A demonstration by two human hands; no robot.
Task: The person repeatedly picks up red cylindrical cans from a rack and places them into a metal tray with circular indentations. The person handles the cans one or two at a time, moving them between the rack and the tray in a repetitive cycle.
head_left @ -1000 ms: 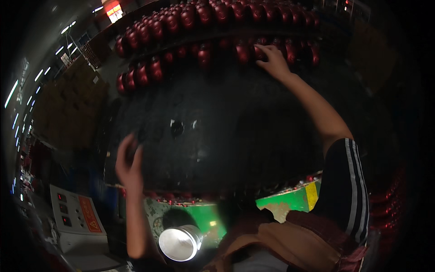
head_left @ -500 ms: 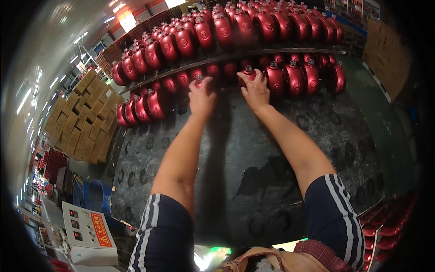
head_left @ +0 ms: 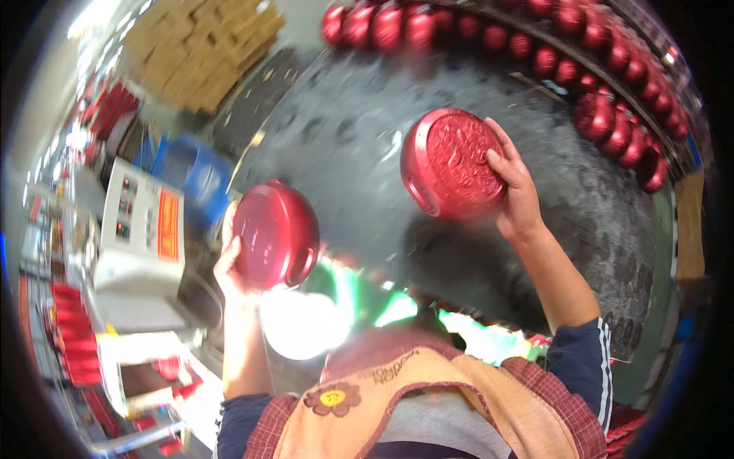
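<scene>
In my left hand (head_left: 231,264) is a round, flattened glossy red bottle (head_left: 277,236), gripped by its outer side over the table's near left edge. A second red bottle (head_left: 455,162), with a raised pattern on its broad face, is gripped by my right hand (head_left: 521,187) above the dark table. Its pattern faces up toward me, and the thumb presses on that face. Neither held bottle shows its neck. More red bottles (head_left: 388,29) of the same kind stand in a row at the table's far side, out of reach of both hands.
The dark worn tabletop (head_left: 344,145) spreads ahead. Beyond it a raised board (head_left: 535,34) runs along rows of red bottles. To the left are a white control box (head_left: 141,222), a blue bin (head_left: 195,172) and stacked cartons (head_left: 202,50). A bright lamp glare (head_left: 306,325) lies near my left forearm.
Both hands have come back from the far row, each with a red bottle. The left has swung to the near left, the right is over the table. My view has turned left.
</scene>
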